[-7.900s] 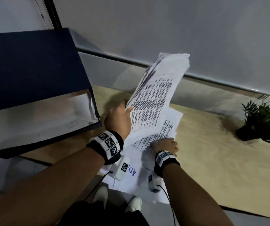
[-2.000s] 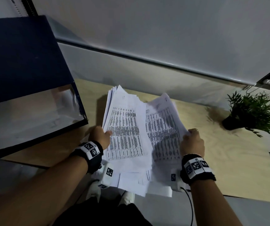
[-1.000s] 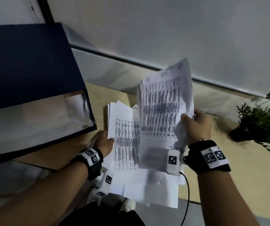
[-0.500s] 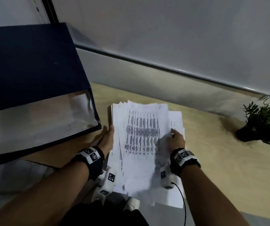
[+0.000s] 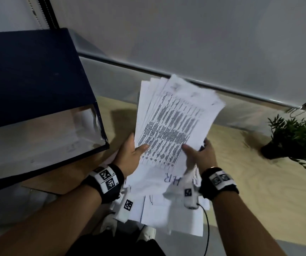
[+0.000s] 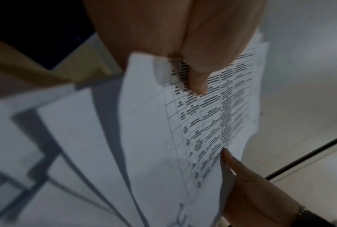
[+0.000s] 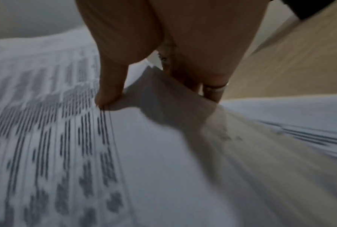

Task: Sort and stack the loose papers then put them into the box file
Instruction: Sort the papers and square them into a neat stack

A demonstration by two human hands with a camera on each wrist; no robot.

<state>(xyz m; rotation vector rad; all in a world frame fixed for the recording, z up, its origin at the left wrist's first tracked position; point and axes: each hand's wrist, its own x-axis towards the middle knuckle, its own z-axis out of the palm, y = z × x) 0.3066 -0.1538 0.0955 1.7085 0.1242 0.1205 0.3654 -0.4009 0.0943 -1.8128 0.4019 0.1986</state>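
A thick, uneven stack of printed papers (image 5: 174, 122) is raised off the wooden table (image 5: 250, 174), tilted up toward the wall. My left hand (image 5: 130, 156) grips its left edge, thumb on the top sheet (image 6: 212, 116) and fingers underneath. My right hand (image 5: 198, 156) grips the right edge the same way, thumb pressing the printed top sheet (image 7: 47, 122). More loose sheets (image 5: 167, 211) lie under the stack at the table's near edge, one marked "H.R". The dark blue box file (image 5: 28, 85) stands open at the left, its pale inside facing me.
A small potted plant (image 5: 294, 141) stands on the table at the right. A grey wall with a ledge runs behind the table. My legs and shoes show below the table's near edge.
Half a second ago the papers lay flat on the table under both hands. Now both hands have lifted the stack up off the table, leaving some sheets behind.
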